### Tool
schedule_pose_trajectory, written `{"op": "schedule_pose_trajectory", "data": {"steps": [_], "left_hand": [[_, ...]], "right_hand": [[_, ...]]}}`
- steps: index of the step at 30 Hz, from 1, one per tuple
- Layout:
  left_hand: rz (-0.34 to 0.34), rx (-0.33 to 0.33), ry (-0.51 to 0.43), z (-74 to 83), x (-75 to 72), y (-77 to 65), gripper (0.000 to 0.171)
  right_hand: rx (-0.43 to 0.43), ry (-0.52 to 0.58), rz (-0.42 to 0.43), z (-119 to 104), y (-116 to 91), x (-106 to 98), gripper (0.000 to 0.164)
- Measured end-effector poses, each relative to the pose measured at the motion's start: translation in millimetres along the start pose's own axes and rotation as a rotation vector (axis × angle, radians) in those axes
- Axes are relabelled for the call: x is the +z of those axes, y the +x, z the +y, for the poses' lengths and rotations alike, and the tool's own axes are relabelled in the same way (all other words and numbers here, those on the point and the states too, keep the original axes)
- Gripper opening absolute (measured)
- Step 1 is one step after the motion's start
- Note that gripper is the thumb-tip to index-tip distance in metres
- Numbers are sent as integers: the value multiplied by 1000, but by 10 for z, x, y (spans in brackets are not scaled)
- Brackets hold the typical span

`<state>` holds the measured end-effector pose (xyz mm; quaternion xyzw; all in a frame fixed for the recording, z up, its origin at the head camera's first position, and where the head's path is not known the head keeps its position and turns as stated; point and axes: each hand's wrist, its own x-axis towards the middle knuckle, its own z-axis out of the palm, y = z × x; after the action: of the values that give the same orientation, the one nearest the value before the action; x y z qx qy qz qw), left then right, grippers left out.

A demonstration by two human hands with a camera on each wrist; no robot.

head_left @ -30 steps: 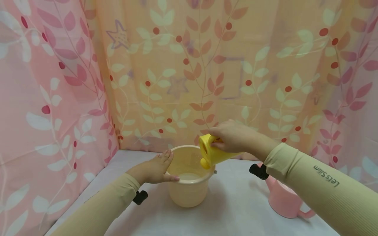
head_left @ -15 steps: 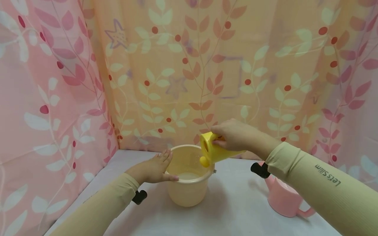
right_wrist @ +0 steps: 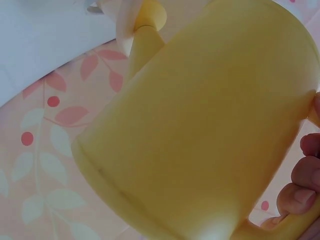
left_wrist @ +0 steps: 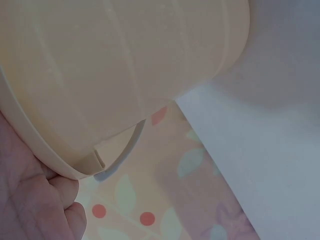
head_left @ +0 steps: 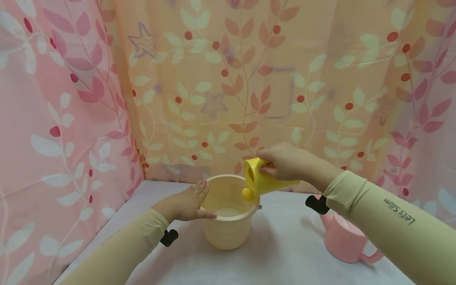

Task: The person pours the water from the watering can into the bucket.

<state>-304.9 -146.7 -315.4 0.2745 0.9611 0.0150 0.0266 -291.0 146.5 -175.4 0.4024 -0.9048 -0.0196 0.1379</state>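
My right hand (head_left: 285, 162) grips the handle of a yellow toy watering can (head_left: 270, 183), its curled fingers (right_wrist: 302, 172) showing at the handle in the right wrist view. The can is tipped over the right side of a cream bucket (head_left: 227, 233), its round spout head (head_left: 248, 194) at the bucket's rim. My left hand (head_left: 187, 204) rests on the bucket's left rim, thumb laid along the front and fingers straight toward the back. In the left wrist view that hand lies against the rim (left_wrist: 25, 120). The bucket stands upright on the white table.
A pink watering can (head_left: 343, 239) stands to the right on the white tabletop (head_left: 285, 253), partly behind my right forearm. Patterned curtains (head_left: 249, 79) close off the back and both sides. A black wrist camera (head_left: 317, 204) sticks out below the right wrist.
The yellow watering can and my right hand have shifted slightly right and up. My left hand and the bucket keep their places.
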Motion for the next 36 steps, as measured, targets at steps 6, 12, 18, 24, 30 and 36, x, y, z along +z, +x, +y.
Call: {"op": "schedule_pose_trajectory", "data": {"steps": [6, 12, 18, 24, 30, 36], "left_hand": [[8, 3, 9, -22, 4, 5, 107], [9, 5, 1, -19, -13, 1, 108], [13, -6, 1, -45, 18, 24, 109], [0, 4, -2, -17, -17, 11, 107], [1, 16, -6, -16, -20, 5, 110], [1, 12, -12, -30, 7, 16, 110]], "right_hand": [[19, 5, -11, 27, 12, -2, 14], [11, 5, 0, 48, 24, -14, 13], [-19, -24, 0, 56, 43, -16, 17], [-24, -35, -11, 49, 57, -8, 20], [-34, -36, -4, 50, 61, 3, 21], [-44, -31, -6, 52, 66, 13, 22]]}}
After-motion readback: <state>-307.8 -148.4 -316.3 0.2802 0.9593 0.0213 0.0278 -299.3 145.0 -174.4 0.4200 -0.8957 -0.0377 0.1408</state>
